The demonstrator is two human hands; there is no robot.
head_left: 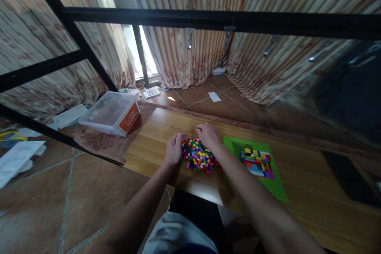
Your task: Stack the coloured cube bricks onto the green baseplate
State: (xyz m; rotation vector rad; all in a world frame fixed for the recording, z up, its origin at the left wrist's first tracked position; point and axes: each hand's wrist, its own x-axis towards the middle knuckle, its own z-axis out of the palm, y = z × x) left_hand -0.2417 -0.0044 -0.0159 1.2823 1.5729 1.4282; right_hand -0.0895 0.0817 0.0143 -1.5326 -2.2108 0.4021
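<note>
A heap of small, many-coloured cubes lies on the wooden table in front of me. My left hand rests against the heap's left side, fingers curved but apart, with no held thing visible. At the heap's far edge is my right hand, its fingers bent together; anything in the fingertips is too small to make out. To the right of the heap lies a green studded baseplate, partly covered by my right forearm. A block of coloured bricks sits on it.
A dark flat panel lies toward the table's right end. On the floor to the left stands a clear plastic bin with an orange label. Black metal bars cross in front, with curtains behind them.
</note>
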